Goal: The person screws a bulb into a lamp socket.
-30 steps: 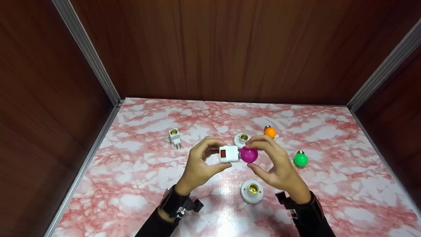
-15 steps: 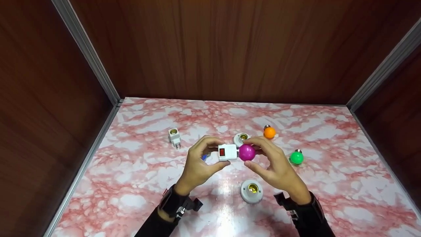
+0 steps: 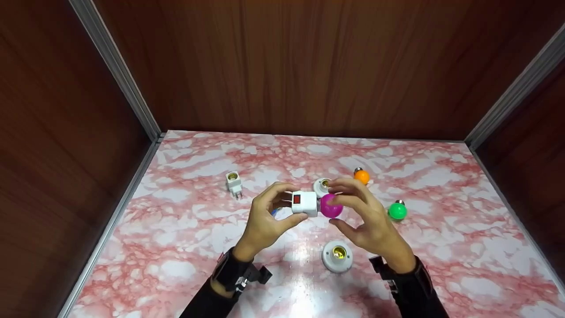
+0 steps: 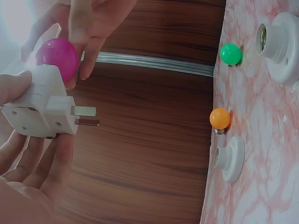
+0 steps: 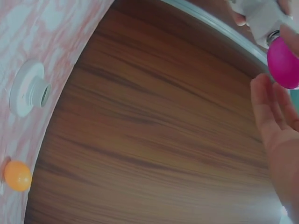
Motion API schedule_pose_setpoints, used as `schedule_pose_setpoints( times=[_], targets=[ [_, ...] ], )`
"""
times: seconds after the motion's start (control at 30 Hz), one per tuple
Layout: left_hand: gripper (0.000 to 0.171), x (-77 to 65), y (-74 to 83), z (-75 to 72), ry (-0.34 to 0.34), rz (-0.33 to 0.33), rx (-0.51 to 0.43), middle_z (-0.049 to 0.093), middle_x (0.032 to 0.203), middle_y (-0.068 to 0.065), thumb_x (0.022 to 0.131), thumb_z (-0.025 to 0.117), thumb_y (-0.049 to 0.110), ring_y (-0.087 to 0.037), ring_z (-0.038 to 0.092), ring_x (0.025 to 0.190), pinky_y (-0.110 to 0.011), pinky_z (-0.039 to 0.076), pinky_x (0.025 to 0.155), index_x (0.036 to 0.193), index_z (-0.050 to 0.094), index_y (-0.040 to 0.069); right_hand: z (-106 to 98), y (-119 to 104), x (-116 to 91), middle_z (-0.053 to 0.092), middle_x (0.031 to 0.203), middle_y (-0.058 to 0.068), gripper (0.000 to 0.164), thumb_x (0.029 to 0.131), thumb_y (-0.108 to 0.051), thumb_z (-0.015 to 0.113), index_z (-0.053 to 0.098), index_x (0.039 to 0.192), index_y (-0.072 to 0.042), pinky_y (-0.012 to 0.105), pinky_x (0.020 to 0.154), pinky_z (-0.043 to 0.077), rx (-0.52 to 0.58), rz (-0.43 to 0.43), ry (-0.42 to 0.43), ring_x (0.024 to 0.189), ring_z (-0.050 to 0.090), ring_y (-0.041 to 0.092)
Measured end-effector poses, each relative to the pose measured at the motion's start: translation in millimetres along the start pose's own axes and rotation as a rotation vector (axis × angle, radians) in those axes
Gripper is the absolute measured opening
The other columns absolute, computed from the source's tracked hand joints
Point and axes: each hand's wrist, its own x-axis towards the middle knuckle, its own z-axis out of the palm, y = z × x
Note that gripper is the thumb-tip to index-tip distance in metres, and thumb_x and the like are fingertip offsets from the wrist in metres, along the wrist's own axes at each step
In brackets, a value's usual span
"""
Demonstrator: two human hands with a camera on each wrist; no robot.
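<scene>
My left hand (image 3: 261,221) grips a white plug-in lamp socket (image 3: 304,203) with a red switch, above the table. Two of its metal prongs show in the left wrist view. A magenta light bulb (image 3: 330,206) sits at the socket's right end, its metal base partly visible between them in the right wrist view (image 5: 273,36). My right hand (image 3: 371,218) has its fingers bent round the bulb, one finger lying across its front. The thumb tip is at the bulb's lower edge; whether it touches cannot be told.
On the marbled table (image 3: 176,247) are a round lampholder (image 3: 337,257) and another (image 3: 322,187), partly hidden. An orange bulb (image 3: 362,177), a green bulb (image 3: 397,211) and a second plug-in socket (image 3: 234,183) lie around. A blue thing (image 3: 274,212) is mostly hidden behind my left hand. Wood-grain panels enclose the table.
Both hands have shifted slightly left with the socket and bulb. The right fingers have moved from the bulb's upper edge down across its front. The socket has tilted a little.
</scene>
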Motion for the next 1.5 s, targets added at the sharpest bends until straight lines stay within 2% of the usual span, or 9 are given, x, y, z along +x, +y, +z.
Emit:
schedule_pose_setpoints(
  times=[0.17,0.43,0.6,0.77,0.9,1.1,1.23,1.37,1.5],
  targets=[
    [0.052,0.1,0.4,0.9,-0.013,-0.016,-0.023,0.070,0.123,-0.022,0.084,0.088,0.002,-0.014,0.074,0.104,-0.030,0.067,0.091,0.130,0.066,-0.004,2.5,2.4,-1.6,0.061,0.126,0.029,0.016,0.092,0.003,0.076,0.071,0.107,-0.001,0.021,0.109,0.057,0.029,-0.041,0.007,0.115,0.067,0.032],
    [0.054,-0.9,0.0,0.8,-0.013,-0.004,-0.020,0.069,0.124,-0.023,0.082,0.089,0.001,-0.013,0.073,0.108,-0.030,0.066,0.094,0.130,0.064,-0.007,1.6,2.0,-1.2,0.065,0.122,0.023,0.031,0.081,0.008,0.083,0.070,0.108,0.000,0.016,0.106,0.055,0.029,0.011,0.012,0.112,0.065,0.028],
    [0.054,-1.0,-2.3,1.1,-0.010,0.043,0.007,0.069,0.123,-0.019,0.079,0.092,0.002,-0.013,0.072,0.110,-0.030,0.064,0.098,0.127,0.067,0.001,0.0,0.4,-4.0,0.063,0.124,0.022,0.046,0.080,0.013,0.083,0.065,0.122,0.004,0.018,0.099,0.061,0.168,0.152,-0.043,0.115,0.067,0.016],
    [0.051,-0.5,-5.0,1.2,-0.009,0.090,0.058,0.070,0.119,-0.013,0.078,0.094,0.007,-0.012,0.069,0.110,-0.029,0.062,0.101,0.123,0.070,0.006,0.5,-3.8,-6.8,0.064,0.123,0.013,0.049,0.084,0.017,0.077,0.059,0.128,0.007,0.019,0.091,0.064,0.334,0.387,-0.058,0.106,0.069,0.007],
    [0.049,-0.2,-6.1,1.0,-0.012,0.100,0.078,0.070,0.119,-0.012,0.080,0.094,0.012,-0.013,0.068,0.111,-0.030,0.062,0.101,0.122,0.070,0.007,0.0,-6.5,-6.3,0.067,0.121,0.010,0.046,0.087,0.015,0.076,0.059,0.128,0.006,0.018,0.089,0.064,0.341,0.488,-0.060,0.101,0.070,0.006],
    [0.050,0.8,-4.6,0.9,-0.011,0.097,0.054,0.070,0.120,-0.014,0.080,0.094,0.009,-0.013,0.070,0.111,-0.031,0.063,0.102,0.123,0.070,0.005,-1.8,-7.5,-4.3,0.068,0.120,0.020,0.048,0.087,0.011,0.078,0.060,0.131,0.003,0.018,0.089,0.064,0.287,0.462,-0.062,0.101,0.071,0.007],
    [0.052,1.0,-3.3,1.0,-0.010,0.084,0.038,0.069,0.121,-0.016,0.079,0.093,0.004,-0.013,0.071,0.111,-0.032,0.063,0.102,0.124,0.069,0.002,-3.0,-8.1,-3.5,0.068,0.129,0.012,0.059,0.082,0.011,0.083,0.058,0.135,0.003,0.020,0.094,0.063,0.285,0.433,-0.057,0.110,0.072,0.009],
    [0.053,0.0,-2.1,0.5,-0.014,0.059,0.019,0.068,0.123,-0.018,0.079,0.092,0.002,-0.013,0.072,0.112,-0.032,0.063,0.103,0.126,0.067,0.000,-3.4,-5.6,-3.4,0.064,0.137,0.014,0.063,0.076,0.013,0.087,0.061,0.133,0.005,0.022,0.101,0.062,0.273,0.309,-0.044,0.124,0.068,0.014],
    [0.053,-0.7,-1.2,-0.2,-0.018,0.038,0.005,0.068,0.125,-0.018,0.081,0.092,0.006,-0.013,0.072,0.113,-0.033,0.063,0.103,0.128,0.066,0.000,-2.5,-2.3,-1.4,0.059,0.135,0.027,0.047,0.078,0.009,0.088,0.067,0.119,0.002,0.022,0.109,0.058,0.219,0.156,-0.024,0.128,0.063,0.024]
  ],
)
